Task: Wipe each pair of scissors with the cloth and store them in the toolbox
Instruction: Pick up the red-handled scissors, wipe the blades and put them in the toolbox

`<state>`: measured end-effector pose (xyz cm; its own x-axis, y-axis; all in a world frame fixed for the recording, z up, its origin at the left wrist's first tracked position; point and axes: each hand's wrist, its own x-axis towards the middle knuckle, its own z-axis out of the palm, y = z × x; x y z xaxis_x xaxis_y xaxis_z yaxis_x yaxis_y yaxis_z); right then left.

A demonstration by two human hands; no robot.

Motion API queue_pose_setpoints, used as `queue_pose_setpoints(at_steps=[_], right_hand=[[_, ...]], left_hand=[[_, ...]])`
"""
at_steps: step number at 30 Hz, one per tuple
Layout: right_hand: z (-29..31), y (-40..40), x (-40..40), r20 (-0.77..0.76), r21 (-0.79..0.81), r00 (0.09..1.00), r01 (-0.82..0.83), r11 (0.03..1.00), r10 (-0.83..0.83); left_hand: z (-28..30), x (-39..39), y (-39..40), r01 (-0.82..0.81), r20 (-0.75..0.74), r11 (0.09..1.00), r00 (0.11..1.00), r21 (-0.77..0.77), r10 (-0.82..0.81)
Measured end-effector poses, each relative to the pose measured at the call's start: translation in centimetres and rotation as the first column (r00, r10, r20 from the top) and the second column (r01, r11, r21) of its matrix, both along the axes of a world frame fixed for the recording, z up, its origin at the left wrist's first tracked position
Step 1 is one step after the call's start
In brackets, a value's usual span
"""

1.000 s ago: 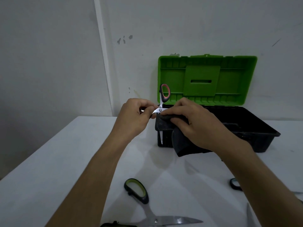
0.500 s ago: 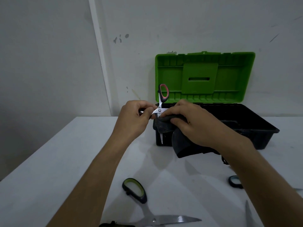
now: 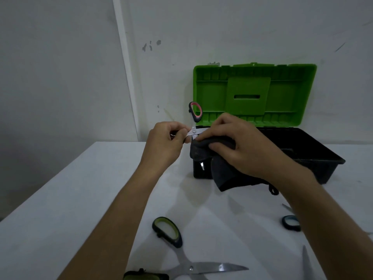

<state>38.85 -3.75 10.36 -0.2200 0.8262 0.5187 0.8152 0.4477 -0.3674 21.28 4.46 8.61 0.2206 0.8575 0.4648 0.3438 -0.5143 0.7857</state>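
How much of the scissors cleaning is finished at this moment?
Done: nothing visibly stored; what shows of the toolbox looks empty. In hand: left hand holds the red-handled scissors, right hand wipes them with the dark cloth. Left: green-handled scissors, blue-handled scissors.

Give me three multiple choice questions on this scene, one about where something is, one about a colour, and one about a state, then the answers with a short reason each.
1. Where do the green-handled scissors lie?
A. On the table, near the person
B. Inside the toolbox
C. On the lid

2. What colour is the toolbox lid?
A. Red
B. Green
C. Blue

3. How does the toolbox stand?
A. Shut
B. Open, lid upright
C. Tipped over

Answers:
1 A: they rest on the white table, in front of the box.
2 B: its raised inner face is bright green.
3 B: the lid stands up behind the black tray.
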Motion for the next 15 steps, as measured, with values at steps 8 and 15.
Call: queue_pose_setpoints(at_steps=[8,15], right_hand=[[-1.0,0.5,-0.6,0.119,-0.203,0.990,-0.051,0.978,0.076],[-0.2,-0.1,1.1,0.064,-0.289,0.993,-0.072,0.955,0.095]], left_hand=[[0.3,-1.0,0.5,-0.020,0.141,0.999,0.990,-0.029,0.023],[0.4,-1.5,0.5,-0.123,0.114,0.991,0.987,0.046,0.117]])
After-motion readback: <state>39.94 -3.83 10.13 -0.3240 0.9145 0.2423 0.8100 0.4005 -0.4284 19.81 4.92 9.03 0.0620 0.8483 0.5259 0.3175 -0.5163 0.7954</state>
